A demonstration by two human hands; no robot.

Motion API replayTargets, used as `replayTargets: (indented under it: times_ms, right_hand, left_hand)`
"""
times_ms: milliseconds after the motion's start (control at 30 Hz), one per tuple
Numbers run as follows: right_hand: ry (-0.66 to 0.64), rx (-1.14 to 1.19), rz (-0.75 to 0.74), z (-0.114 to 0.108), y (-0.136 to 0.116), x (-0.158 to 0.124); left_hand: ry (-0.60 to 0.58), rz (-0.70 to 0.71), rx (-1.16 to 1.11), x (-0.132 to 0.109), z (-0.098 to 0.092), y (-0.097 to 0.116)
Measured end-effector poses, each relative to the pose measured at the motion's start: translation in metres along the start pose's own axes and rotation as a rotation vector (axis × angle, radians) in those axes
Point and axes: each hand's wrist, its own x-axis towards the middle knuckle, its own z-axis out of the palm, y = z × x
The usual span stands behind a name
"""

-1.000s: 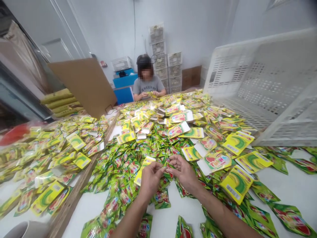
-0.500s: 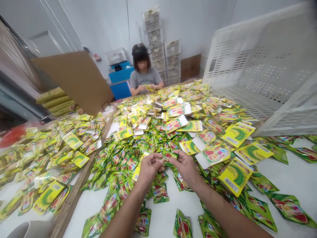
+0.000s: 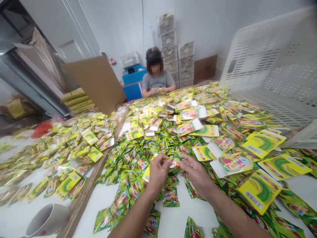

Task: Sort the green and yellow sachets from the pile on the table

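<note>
Between my hands is a small green candy sachet [image 3: 174, 164] with a red watermelon print. My left hand [image 3: 158, 169] pinches its left end between thumb and fingers. At the right end, my right hand [image 3: 198, 175] has its thumb and fingertips on the sachet, the grip looser. A yellow carton [image 3: 146, 173] shows beside my left palm; whether that hand holds it I cannot tell. Loose green sachets [image 3: 133, 163] are heaped under and around both hands. Flat yellow cartons [image 3: 234, 161] with white flaps lie piled just right of my right hand.
A wooden strip [image 3: 99, 165] divides the white table. More filled-looking yellow packs [image 3: 90, 136] lie left of it, near a white mug [image 3: 48, 219]. A big white perforated crate [image 3: 262, 62] stands at right. Across the table sits a co-worker [image 3: 158, 79] handling a yellow piece.
The view has swung left, so the scene sits further right. My right fingers have straightened and loosened at the sachet; my left hand keeps its pinch.
</note>
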Motion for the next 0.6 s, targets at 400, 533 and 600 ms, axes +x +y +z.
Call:
replayTargets:
  times_ms: [400,533,600]
  right_hand:
    - [0.288,-0.851,-0.393,-0.011,0.004,0.002]
    - [0.199,-0.867,-0.443,-0.007,0.004,0.000]
    - [0.140,-0.854,-0.450,-0.008,0.002,0.000]
  left_hand:
    - [0.315,-0.032,0.752,0.114,-0.075,0.003]
    - [0.352,-0.133,0.706,0.154,-0.078,-0.013]
    - [0.353,-0.140,0.645,0.159,-0.076,-0.021]
